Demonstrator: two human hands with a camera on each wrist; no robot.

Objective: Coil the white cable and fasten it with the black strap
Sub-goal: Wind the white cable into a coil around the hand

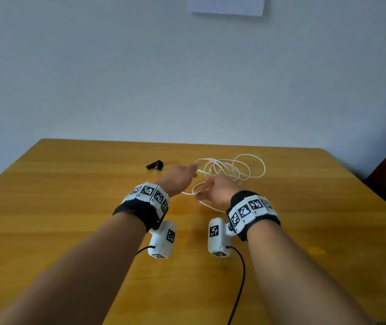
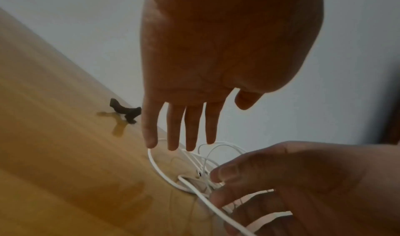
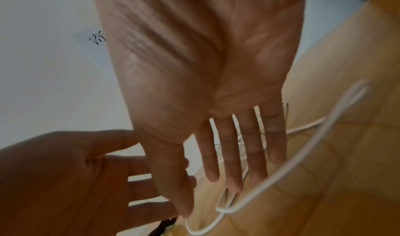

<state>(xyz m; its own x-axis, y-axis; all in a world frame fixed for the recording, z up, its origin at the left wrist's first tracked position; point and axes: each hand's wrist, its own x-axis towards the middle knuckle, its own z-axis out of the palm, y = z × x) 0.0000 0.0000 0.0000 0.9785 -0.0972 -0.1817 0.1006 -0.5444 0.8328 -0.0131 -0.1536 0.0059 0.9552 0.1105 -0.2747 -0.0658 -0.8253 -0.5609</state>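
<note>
The task looks to be at its very start: the white cable [image 1: 228, 170] lies in a loose, untidy sprawl of overlapping loops on the far middle of the tabletop [image 1: 70, 207], with one loop trailing nearer toward the person, and nothing about it reads as a neat coil yet. The black strap [image 1: 154, 164] sits by itself on the tabletop to the left of the cable, apart from it and untouched. Both hands are reaching into the near edge of the loops. The left hand [image 1: 179, 178] has its fingers stretched out straight, fingertips just above or touching the left side of the cable, gripping nothing. In the right wrist view the right hand [image 1: 215, 192] also has its fingers extended and spread with a strand running across just beside the fingertips; in the left wrist view they look slightly bent near a strand, but I see no closed grip, so I judge it released. Everything remains to be done, I judge: gathering the strands into even loops, holding the bundle, fetching the strap and wrapping it round
</note>
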